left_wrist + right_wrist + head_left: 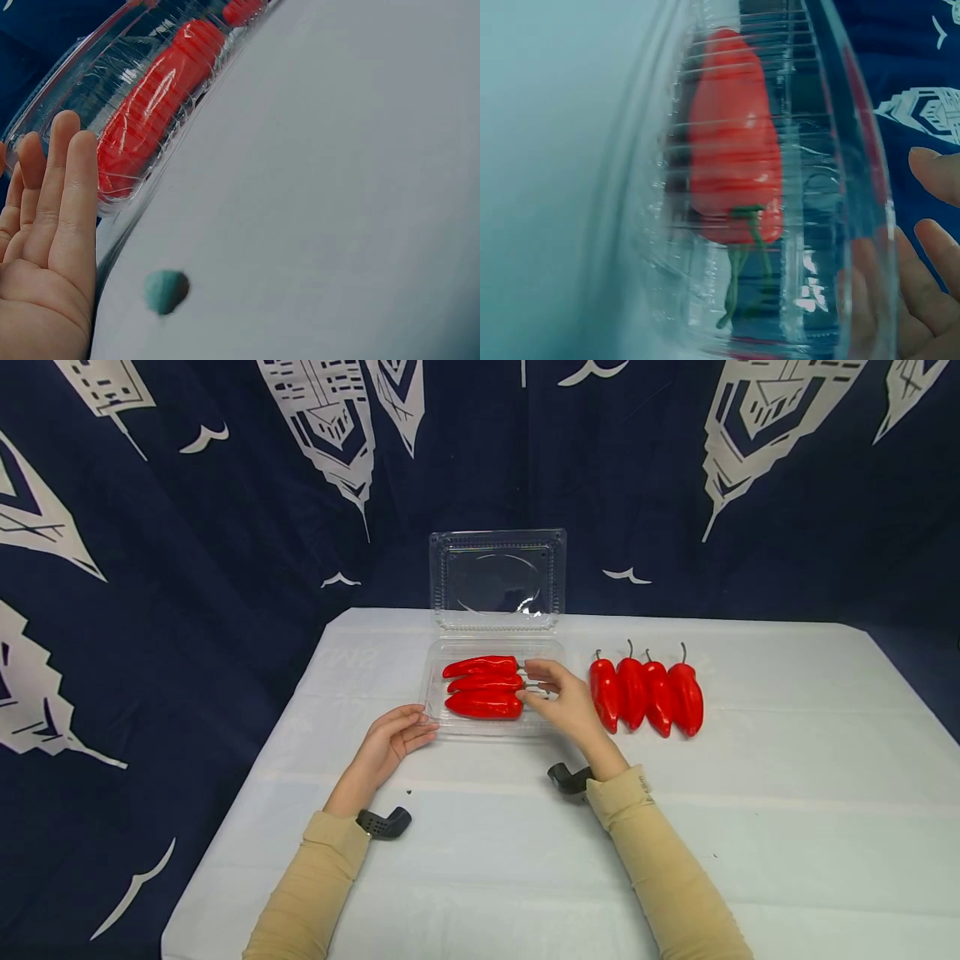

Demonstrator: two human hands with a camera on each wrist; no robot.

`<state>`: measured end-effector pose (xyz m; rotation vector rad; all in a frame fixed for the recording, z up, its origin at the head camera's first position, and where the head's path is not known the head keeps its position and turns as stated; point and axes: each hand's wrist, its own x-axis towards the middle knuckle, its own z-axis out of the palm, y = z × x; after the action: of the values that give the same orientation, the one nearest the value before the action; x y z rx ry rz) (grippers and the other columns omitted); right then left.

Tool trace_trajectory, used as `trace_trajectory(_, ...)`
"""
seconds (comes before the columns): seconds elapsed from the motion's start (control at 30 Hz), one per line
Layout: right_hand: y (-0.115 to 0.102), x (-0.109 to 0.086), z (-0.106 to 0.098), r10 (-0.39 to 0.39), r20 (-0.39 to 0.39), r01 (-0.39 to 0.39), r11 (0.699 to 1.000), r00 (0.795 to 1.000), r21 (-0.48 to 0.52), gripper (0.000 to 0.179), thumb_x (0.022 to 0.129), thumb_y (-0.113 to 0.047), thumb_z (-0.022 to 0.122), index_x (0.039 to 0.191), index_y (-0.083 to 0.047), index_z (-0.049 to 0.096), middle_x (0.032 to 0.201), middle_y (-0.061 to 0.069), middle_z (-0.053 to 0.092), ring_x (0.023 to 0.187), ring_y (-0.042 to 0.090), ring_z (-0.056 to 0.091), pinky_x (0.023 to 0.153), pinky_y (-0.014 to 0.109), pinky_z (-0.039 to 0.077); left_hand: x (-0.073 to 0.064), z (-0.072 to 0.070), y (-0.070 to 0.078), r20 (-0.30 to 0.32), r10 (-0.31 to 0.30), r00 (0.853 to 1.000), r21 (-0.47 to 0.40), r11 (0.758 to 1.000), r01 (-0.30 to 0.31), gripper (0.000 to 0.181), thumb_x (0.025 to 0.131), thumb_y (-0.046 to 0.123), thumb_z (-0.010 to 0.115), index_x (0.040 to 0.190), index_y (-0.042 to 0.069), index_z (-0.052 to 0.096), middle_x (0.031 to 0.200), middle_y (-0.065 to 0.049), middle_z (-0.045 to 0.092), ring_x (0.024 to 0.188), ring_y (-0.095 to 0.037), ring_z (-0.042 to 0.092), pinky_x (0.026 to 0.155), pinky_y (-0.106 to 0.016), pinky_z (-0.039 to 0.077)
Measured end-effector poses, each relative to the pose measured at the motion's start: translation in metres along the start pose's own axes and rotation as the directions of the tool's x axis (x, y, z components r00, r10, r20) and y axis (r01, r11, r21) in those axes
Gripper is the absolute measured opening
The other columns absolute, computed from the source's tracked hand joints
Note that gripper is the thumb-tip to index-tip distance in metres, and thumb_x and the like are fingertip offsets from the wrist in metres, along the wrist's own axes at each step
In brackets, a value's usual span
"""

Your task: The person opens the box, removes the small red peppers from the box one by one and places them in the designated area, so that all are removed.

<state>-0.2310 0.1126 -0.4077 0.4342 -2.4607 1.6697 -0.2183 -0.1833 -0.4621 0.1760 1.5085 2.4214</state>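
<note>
A clear plastic clamshell box (480,729) lies on the table with its lid (498,568) raised at the back. Three red peppers, a front one (483,704), a middle one (487,683) and a back one (478,667), lie side by side in its base, stems to the right. My left hand (390,739) rests at the box's left side, fingers nearly straight in the left wrist view. My right hand (566,697) is over the box's right side near the stems, thumb and fingers spread apart. The right wrist view shows the peppers (735,142) through the clear wall.
Several more red peppers (658,697) lie in a row on the white-covered table (480,877), right of the box, stems pointing back. A dark blue cloth (637,510) with white building prints hangs behind. Small dark specks dot the tabletop.
</note>
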Motion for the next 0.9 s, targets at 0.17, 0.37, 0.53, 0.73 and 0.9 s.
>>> trace_trajectory(0.17,-0.001,0.000,0.004,-0.002,0.025,0.001,1.000,1.000,0.008,0.047,0.083,-0.004,0.069,0.127,0.004,0.052,0.124,0.020,0.057,0.114,0.032,0.054,0.099,0.041,0.045,0.000,0.000,0.000,-0.001,0.000,1.000,-0.001,1.000,0.000,0.027,0.100,-0.001,0.035,0.123,-0.015,0.036,0.092,-0.006,0.062,0.092,-0.019,0.067,0.089,-0.036,0.052)
trace_trajectory(0.37,0.003,0.000,0.011,-0.027,0.045,0.031,0.995,0.999,-0.093,0.047,0.083,-0.007,0.070,0.126,0.001,0.053,0.123,0.016,0.059,0.113,0.028,0.055,0.097,0.040,0.046,0.000,-0.001,0.000,-0.005,-0.002,1.000,0.000,1.000,0.002,0.028,0.099,-0.002,0.035,0.123,-0.015,0.036,0.091,-0.006,0.062,0.092,-0.019,0.067,0.088,-0.035,0.052)
trace_trajectory(0.53,0.009,0.002,0.016,-0.039,0.056,0.049,0.977,0.998,-0.206,0.049,0.083,-0.011,0.071,0.128,-0.002,0.053,0.124,0.014,0.059,0.111,0.028,0.056,0.096,0.041,0.047,0.000,-0.001,0.000,0.000,0.003,1.000,-0.004,1.000,-0.003,0.029,0.099,-0.001,0.035,0.124,-0.016,0.035,0.091,-0.006,0.063,0.091,-0.019,0.067,0.087,-0.035,0.053)
trace_trajectory(0.73,0.008,0.003,0.019,-0.007,0.093,0.034,0.956,0.996,-0.290,0.054,0.079,-0.014,0.074,0.128,-0.003,0.054,0.124,0.013,0.059,0.106,0.031,0.058,0.091,0.043,0.050,0.000,-0.001,0.000,-0.001,0.005,1.000,0.000,1.000,-0.005,0.028,0.099,-0.002,0.034,0.123,-0.016,0.036,0.091,-0.005,0.063,0.091,-0.019,0.067,0.087,-0.035,0.053)
trace_trajectory(0.9,0.007,0.004,0.021,0.033,0.112,0.003,0.952,0.993,-0.307,0.056,0.078,-0.017,0.076,0.128,-0.004,0.054,0.123,0.012,0.059,0.106,0.030,0.058,0.091,0.042,0.050,0.001,0.000,-0.001,0.002,0.005,1.000,0.001,1.000,-0.005,0.028,0.099,-0.002,0.035,0.123,-0.016,0.036,0.091,-0.006,0.063,0.092,-0.019,0.067,0.088,-0.035,0.053)
